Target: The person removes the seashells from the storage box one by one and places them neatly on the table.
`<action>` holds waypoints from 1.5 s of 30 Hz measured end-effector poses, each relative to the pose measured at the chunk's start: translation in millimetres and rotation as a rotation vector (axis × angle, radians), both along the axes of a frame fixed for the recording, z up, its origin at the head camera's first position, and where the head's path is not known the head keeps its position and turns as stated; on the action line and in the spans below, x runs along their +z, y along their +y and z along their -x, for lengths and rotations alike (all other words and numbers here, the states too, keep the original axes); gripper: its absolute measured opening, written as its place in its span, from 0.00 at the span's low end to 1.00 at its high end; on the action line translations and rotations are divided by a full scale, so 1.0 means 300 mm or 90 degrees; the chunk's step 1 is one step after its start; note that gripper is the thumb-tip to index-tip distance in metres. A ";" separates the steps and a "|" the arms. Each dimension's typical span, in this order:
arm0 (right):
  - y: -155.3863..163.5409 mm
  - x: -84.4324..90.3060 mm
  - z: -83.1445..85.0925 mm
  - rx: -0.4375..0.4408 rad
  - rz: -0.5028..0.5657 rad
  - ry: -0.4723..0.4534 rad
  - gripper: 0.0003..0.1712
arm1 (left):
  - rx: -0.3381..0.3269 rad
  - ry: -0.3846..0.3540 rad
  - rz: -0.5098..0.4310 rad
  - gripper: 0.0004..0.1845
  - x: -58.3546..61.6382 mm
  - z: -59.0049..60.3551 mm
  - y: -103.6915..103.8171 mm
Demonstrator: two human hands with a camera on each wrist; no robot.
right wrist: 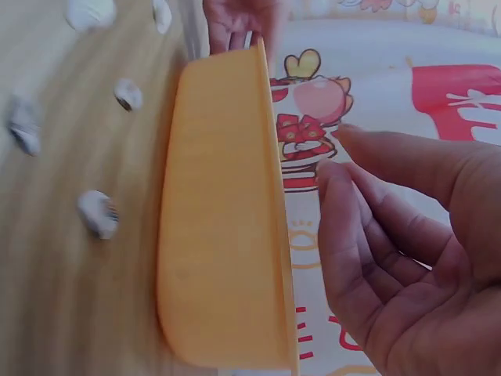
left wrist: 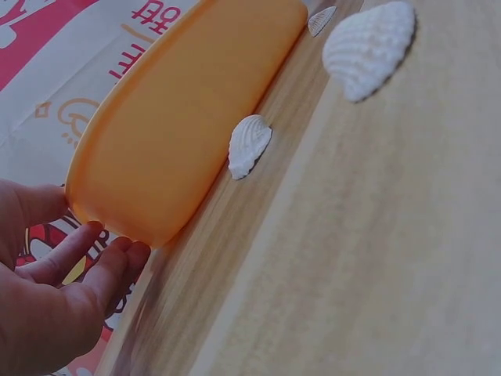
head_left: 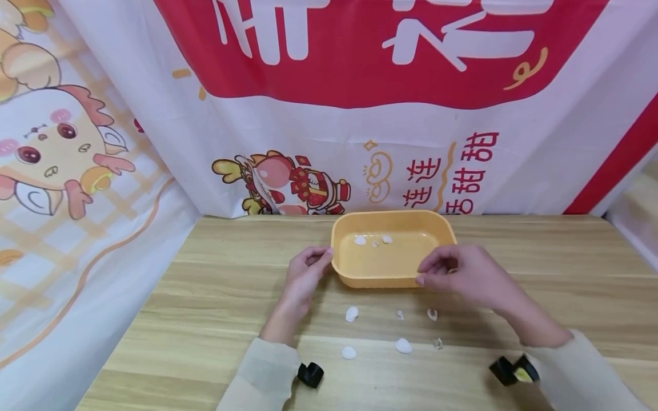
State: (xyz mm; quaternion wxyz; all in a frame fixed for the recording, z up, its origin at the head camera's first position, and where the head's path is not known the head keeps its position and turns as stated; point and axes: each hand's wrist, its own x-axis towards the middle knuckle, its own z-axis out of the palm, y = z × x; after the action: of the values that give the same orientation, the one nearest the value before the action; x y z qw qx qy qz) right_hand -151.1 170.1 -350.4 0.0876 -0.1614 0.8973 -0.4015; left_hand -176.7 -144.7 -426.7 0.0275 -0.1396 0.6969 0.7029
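Right now an orange plastic tray (head_left: 341,251) sits on the wooden desk (head_left: 216,285), toward its far edge and close to the hanging banner (head_left: 329,142). Three small white shells (head_left: 373,240) lie inside it near the back wall. The left hand (head_left: 304,274) rests at the tray's left end with its fingers (left wrist: 109,270) loosely bent, their tips touching the tray's near corner; it pinches nothing that I can see. The right hand (head_left: 462,274) is at the tray's right front corner, fingers (right wrist: 368,235) gently curled and relaxed. From the head view its fingertips seem to meet the rim, though the wrist view shows a gap, so I cannot tell whether it truly touches. Nothing shows in its palm.

On the desk just in front of the tray, between the two forearms, more shells are scattered: a white one (head_left: 352,314) nearest the left hand, two tiny ones (head_left: 432,314) further right, and a second row (head_left: 403,345) closer to the person. Pale sleeves (head_left: 267,371) cover both forearms, each with a black wrist camera mount (head_left: 311,374) strapped on.
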 end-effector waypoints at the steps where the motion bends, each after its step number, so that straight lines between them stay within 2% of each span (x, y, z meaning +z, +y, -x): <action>1: -0.011 0.008 0.019 -0.006 -0.007 0.003 0.10 | 0.000 0.000 0.000 0.17 0.000 0.001 -0.002; 5: -0.061 0.014 0.103 -0.023 -0.025 -0.012 0.11 | 0.001 0.002 -0.005 0.16 0.000 -0.001 -0.008; 11: -0.117 -0.023 0.230 -0.058 -0.001 -0.081 0.13 | -0.001 0.005 -0.002 0.16 -0.010 -0.006 -0.006; 15: -0.138 -0.057 0.291 -0.090 -0.005 -0.115 0.13 | -0.005 0.002 -0.006 0.16 -0.012 -0.007 -0.001; 19: -0.156 -0.078 0.334 -0.089 -0.043 -0.116 0.14 | 0.000 0.004 -0.010 0.15 -0.006 -0.007 0.001; 23: -0.175 -0.091 0.364 -0.096 -0.077 -0.116 0.14 | 0.001 0.002 -0.009 0.15 0.000 -0.007 0.000; 30: -0.206 -0.134 0.391 -0.120 -0.060 -0.118 0.15 | 0.000 0.001 -0.010 0.15 0.001 -0.008 0.002; 36: -0.215 -0.167 0.400 -0.158 -0.066 -0.111 0.12 | -0.004 -0.004 -0.006 0.16 -0.003 -0.002 0.005; 45: -0.220 -0.175 0.405 -0.170 -0.059 -0.110 0.12 | 0.000 -0.012 0.007 0.16 0.007 0.000 0.001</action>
State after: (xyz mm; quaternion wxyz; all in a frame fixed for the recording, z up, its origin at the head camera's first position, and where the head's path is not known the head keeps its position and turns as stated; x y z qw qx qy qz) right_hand -272.6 104.1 -402.8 0.1178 -0.0014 0.9174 -0.3801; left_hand -176.7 -144.5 -424.6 0.0333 -0.1462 0.7002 0.6980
